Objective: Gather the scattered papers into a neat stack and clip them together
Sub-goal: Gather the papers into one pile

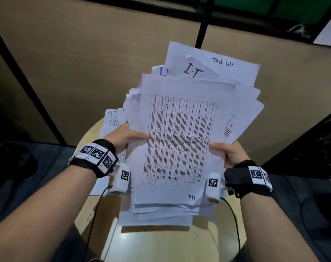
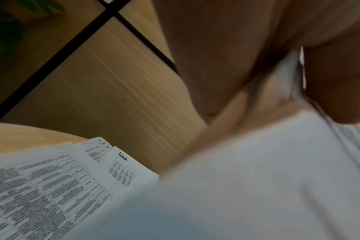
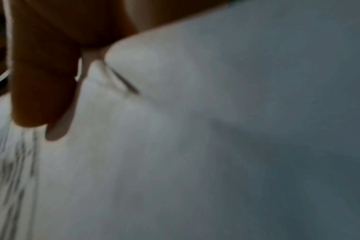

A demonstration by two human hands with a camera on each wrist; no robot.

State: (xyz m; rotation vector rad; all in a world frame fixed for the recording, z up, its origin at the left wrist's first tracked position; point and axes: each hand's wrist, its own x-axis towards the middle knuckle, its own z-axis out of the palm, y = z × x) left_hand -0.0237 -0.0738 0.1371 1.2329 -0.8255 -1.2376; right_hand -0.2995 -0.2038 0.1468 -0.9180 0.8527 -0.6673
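White sheets, a thick uneven bundle of papers (image 1: 179, 140), are held up over the round wooden counter (image 1: 160, 241), edges fanned and not squared. Left hand (image 1: 123, 138) grips the bundle's left edge w/ thumb on top; right hand (image 1: 229, 153) grips the right edge, thumb on the top sheet, a printed table. Both wrists carry black bands w/ square markers. More loose sheets (image 2: 51, 186) lie flat on the counter under and left of the bundle, one marked "Admin". Tan partition panels (image 1: 85, 53) w/ black frames stand behind. The bundle hides most of the counter. Right wrist view is blurred paper and a thumb.
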